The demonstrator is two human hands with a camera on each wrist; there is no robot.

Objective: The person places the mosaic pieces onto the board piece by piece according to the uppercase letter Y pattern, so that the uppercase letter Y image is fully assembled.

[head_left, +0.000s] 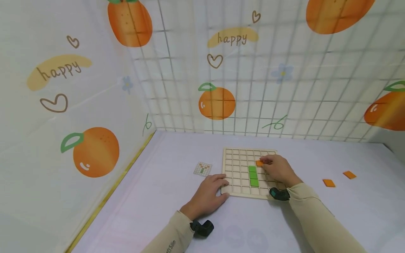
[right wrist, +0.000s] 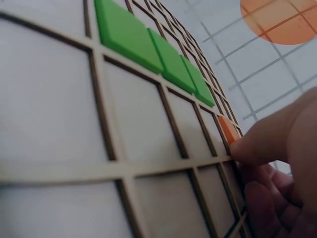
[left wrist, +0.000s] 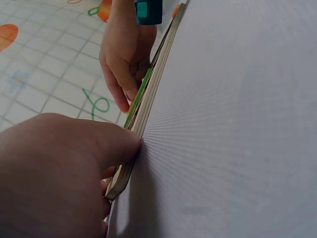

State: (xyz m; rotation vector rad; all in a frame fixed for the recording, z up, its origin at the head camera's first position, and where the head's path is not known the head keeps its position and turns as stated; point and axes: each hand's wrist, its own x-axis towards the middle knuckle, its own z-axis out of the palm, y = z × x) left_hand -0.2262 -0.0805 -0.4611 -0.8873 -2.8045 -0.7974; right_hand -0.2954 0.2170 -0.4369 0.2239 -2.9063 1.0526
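Observation:
A wooden grid board (head_left: 235,189) lies flat, with a column of green square tiles (head_left: 253,174) set in its cells. My left hand (head_left: 207,193) holds the board's near left corner, its thumb (left wrist: 116,141) at the front edge and its fingers along the left side. Over the right half of the board, my right hand (head_left: 278,168) pinches an orange square tile (head_left: 259,163) at a cell just beyond and right of the green column. Up close in the right wrist view, the thumb (right wrist: 247,148) touches the orange tile (right wrist: 228,130), while the other fingers curl below.
Left of the board lies a small pattern card (head_left: 203,169) with a gridded picture in orange and green. Two loose orange tiles, a nearer one (head_left: 329,183) and a farther one (head_left: 349,174), rest to the right. A patterned curtain (head_left: 183,105) hangs behind the white tabletop.

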